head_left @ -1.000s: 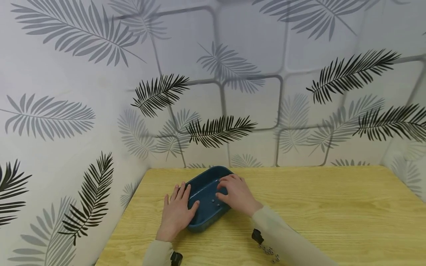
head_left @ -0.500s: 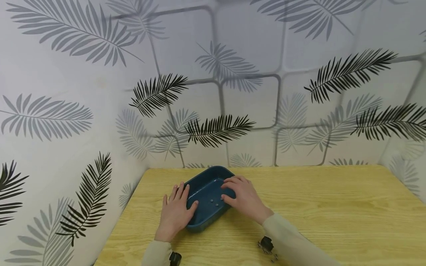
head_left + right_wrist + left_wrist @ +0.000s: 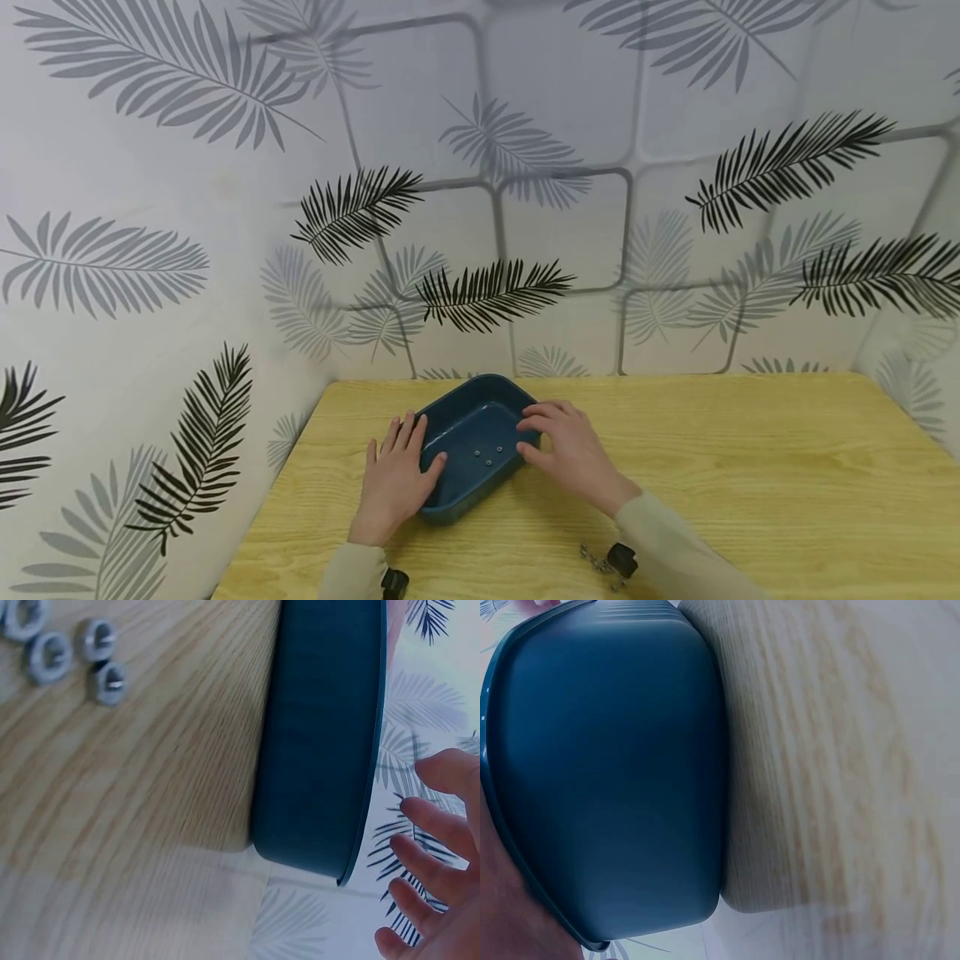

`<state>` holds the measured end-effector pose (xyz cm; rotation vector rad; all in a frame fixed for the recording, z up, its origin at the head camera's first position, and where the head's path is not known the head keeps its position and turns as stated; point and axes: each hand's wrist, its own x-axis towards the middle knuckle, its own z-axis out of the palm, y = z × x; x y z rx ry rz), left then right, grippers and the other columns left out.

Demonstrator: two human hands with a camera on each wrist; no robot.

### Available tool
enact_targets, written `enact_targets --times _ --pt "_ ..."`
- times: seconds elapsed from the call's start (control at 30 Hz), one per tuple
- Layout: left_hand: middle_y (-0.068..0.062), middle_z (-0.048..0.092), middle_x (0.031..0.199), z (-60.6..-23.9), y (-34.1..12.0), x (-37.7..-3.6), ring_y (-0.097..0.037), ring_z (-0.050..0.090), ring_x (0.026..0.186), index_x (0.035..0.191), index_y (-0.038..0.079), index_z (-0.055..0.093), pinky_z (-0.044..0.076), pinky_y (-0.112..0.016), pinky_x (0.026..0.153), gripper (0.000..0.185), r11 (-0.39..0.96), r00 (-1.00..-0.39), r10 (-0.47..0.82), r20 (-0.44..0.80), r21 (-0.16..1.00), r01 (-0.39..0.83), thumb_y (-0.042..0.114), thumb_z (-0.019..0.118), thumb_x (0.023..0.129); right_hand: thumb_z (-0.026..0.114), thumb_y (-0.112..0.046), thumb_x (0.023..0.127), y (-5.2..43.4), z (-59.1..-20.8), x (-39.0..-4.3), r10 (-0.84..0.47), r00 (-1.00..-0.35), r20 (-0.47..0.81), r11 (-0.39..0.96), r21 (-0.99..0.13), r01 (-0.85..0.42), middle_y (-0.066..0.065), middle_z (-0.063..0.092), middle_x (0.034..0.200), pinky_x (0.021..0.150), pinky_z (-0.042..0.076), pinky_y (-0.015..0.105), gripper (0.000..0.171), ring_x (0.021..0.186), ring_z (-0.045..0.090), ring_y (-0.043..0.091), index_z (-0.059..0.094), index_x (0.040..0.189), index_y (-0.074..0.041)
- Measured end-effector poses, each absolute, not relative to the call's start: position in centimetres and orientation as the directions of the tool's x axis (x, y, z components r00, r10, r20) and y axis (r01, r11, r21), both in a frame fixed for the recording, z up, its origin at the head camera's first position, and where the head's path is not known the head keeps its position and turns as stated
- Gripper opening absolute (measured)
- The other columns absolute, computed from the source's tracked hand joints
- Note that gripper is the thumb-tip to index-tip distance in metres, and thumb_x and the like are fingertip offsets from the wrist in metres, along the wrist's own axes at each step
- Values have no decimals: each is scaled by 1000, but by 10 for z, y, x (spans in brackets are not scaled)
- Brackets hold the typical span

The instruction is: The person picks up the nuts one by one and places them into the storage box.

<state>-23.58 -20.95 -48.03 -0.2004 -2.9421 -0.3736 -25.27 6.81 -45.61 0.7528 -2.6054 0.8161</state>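
Note:
A dark blue oblong tray [image 3: 453,437] sits at an angle on the table, with 3 small metal nuts [image 3: 499,449] on its floor. My left hand [image 3: 397,483] rests over the tray's left rim, fingers spread and thumb reaching inside. At the right rim is my right hand [image 3: 573,454], its fingers apart and slightly bent. The right wrist view shows nothing between those fingers, which stand beside the tray's outer wall [image 3: 319,735]. Several hex nuts [image 3: 49,658] lie on the table near the right wrist, enlarged in that wrist view. The tray's side [image 3: 615,772] fills much of the left wrist view.
The light wood table [image 3: 735,467] stretches away to the right of the tray. Behind it stands a wall [image 3: 570,233] with a leaf pattern. Black wrist cameras are strapped to both wrists, the right one [image 3: 622,559] partly covering the loose nuts.
My right hand has drawn back rightward from inside the tray to its right rim. A third nut now shows on the tray floor, where two showed earlier. My left hand has stayed put.

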Motion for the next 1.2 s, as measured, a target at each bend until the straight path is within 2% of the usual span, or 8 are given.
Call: enact_targets --times 0.63,1.2 --pt "-12 22 161 -477 -209 -235 -34 16 148 155 11 32 14 -66 112 70 962 -979 108 175 231 147 48 51 100 77 -26 87 111 -454 -230 -370 -801 471 705 -419 -572 4 64 126 98 37 60 24 122 50 29 74 106 -12" --pt "-13 22 161 -478 -207 -236 -35 17 148 156 11 31 12 -66 112 70 964 -979 110 170 222 146 48 51 99 79 -25 84 145 -455 -203 -355 -825 440 738 -409 -536 2 65 122 97 39 59 15 121 51 30 75 98 -20"
